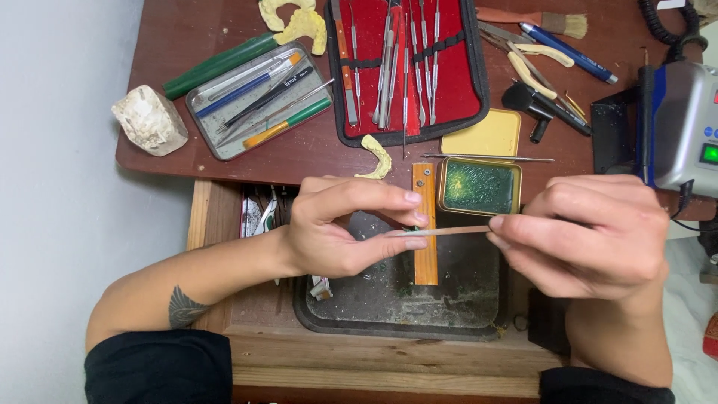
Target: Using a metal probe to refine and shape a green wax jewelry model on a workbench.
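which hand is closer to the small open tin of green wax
Right. The right hand has its fingertips just below the green wax tin; the left hand sits farther left, past the orange wooden strip.

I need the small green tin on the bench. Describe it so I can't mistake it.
Start at the red instrument case at the top middle of the brown bench. Just below its right corner lies a flat yellow lid; the small green tin sits directly under that, above the right hand. It alone holds mottled green wax-like fill.

Both my hands meet over the narrow upright orange wooden strip.

My left hand sits just left of it, wrist bent, thumb and forefinger pinched together; my right hand is well right, fingers curled, fingertips pinched and pointing at the strip.
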